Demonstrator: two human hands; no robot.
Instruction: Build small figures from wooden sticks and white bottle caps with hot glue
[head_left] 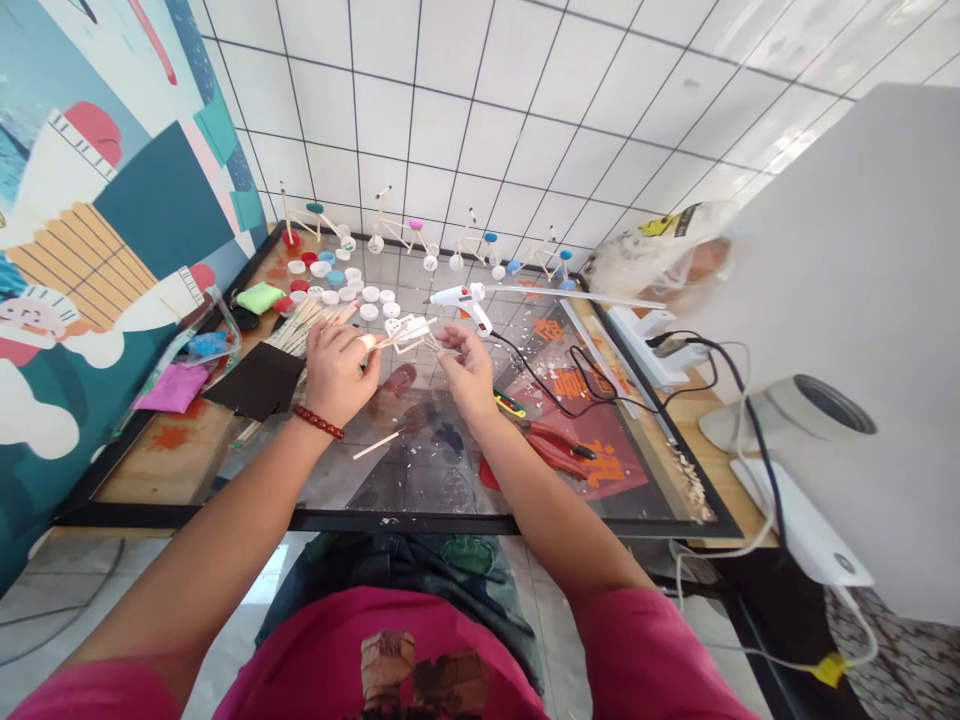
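Note:
Between my two hands is a small model frame of pale wooden sticks (405, 346), with what looks like a white bottle cap on it. My left hand (337, 372), wearing a red bead bracelet (318, 422), pinches its left end. The fingers of my right hand (466, 370) close on the sticks at its right end. A white glue gun (460, 298) lies just beyond my right hand. Below the frame, one loose wooden stick (376, 446) rests on the glass tabletop (420, 480).
Several stick-and-cap bicycle models (397, 225) stand along the back, with loose bottle caps (349, 283) in front. At left are a black sheet (256, 382), pink clay packet (174, 387) and bundled sticks (311, 325). Red-handled pliers (555, 448), a black cord (540, 385) and a power strip (654, 345) occupy the right.

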